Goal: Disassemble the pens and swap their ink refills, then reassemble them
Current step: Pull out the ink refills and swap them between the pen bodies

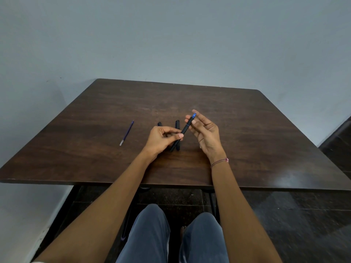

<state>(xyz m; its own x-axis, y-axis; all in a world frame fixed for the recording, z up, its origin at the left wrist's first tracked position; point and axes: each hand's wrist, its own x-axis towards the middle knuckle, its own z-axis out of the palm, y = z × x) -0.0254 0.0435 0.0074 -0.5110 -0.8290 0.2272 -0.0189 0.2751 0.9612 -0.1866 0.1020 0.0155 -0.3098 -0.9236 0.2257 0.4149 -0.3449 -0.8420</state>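
A black pen [185, 129] with a blue tip is held tilted above the dark wooden table [95, 130]. My left hand [161, 139] pinches its lower barrel between thumb and fingers. My right hand [204, 132] has its fingertips on the pen's blue tip end. A loose blue ink refill [126, 133] lies on the table to the left of my hands. Another black pen part [177, 124] lies on the table behind the held pen, and a further black piece [159, 123] pokes out behind my left hand, mostly hidden.
A pale wall stands behind and to the left of the table. My knees in grey trousers are below the near table edge. A dark tiled floor shows at the right.
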